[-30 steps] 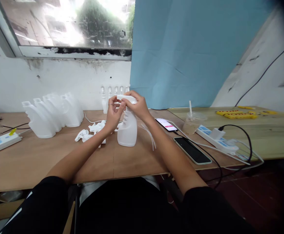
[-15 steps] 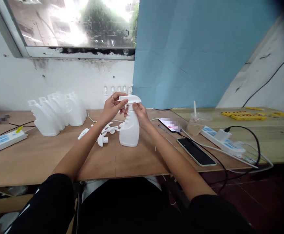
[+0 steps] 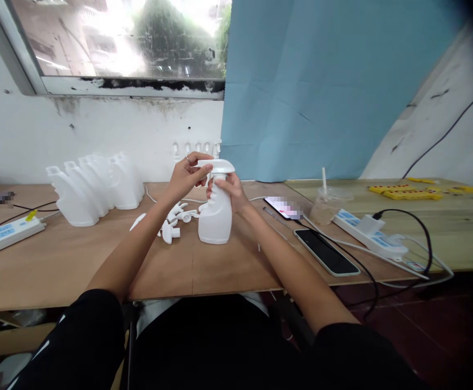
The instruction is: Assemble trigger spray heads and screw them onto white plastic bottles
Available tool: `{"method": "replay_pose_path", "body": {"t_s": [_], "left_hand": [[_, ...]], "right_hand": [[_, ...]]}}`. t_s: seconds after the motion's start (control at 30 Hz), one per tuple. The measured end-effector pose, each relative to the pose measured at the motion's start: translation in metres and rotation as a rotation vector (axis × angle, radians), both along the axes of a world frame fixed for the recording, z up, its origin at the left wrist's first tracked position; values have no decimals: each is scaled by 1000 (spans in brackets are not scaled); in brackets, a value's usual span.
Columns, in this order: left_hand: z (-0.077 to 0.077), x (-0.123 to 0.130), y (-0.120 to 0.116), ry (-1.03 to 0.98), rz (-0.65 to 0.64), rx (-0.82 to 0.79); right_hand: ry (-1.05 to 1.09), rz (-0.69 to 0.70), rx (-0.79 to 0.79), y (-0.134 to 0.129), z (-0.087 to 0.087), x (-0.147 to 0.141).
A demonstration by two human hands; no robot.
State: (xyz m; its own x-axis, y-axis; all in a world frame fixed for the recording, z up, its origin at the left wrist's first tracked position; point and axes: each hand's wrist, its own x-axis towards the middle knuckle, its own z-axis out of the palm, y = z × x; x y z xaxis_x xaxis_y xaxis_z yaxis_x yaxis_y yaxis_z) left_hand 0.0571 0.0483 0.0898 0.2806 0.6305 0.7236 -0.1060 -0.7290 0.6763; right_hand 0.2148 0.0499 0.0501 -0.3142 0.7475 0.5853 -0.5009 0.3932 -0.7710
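A white spray bottle [image 3: 215, 219] stands upright on the table in front of me, with a white trigger spray head [image 3: 219, 166] on its neck. My left hand [image 3: 187, 176] is closed on the spray head's left end, thumb and fingers pinching it. Around the bottle's neck, just under the head, my right hand [image 3: 232, 189] is wrapped with the thumb across the front. Several loose white spray heads [image 3: 171, 232] lie left of the bottle, partly hidden by my left forearm.
Several white bottles without heads [image 3: 76, 197] stand at the left, near a power strip [image 3: 8, 235]. To the right lie two phones [image 3: 328, 252], a plastic cup with a straw [image 3: 324, 208], another power strip [image 3: 370, 235] with cables, and yellow strips [image 3: 407, 192].
My right hand has shifted from the spray head's lower right side to the bottle's neck, its thumb now across the front. My left hand and the bottle stay nearly in place.
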Motion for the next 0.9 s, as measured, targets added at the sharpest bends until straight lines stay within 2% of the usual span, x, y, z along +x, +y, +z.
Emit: {"method": "replay_pose_path", "body": {"t_s": [0.27,0.47,0.77,0.9], "left_hand": [[3,1,-4,3,4,21],[1,0,-2,10,19,14],[2,2,-3,1,15,6],[2,-1,2,29,52,38]], "right_hand": [[-85,-62,15,-5,7,-2],[-33,-19,14,-1,0,2],[-110,-115,23,1,3,0],[-134,-37,-25,4,4,2]]}}
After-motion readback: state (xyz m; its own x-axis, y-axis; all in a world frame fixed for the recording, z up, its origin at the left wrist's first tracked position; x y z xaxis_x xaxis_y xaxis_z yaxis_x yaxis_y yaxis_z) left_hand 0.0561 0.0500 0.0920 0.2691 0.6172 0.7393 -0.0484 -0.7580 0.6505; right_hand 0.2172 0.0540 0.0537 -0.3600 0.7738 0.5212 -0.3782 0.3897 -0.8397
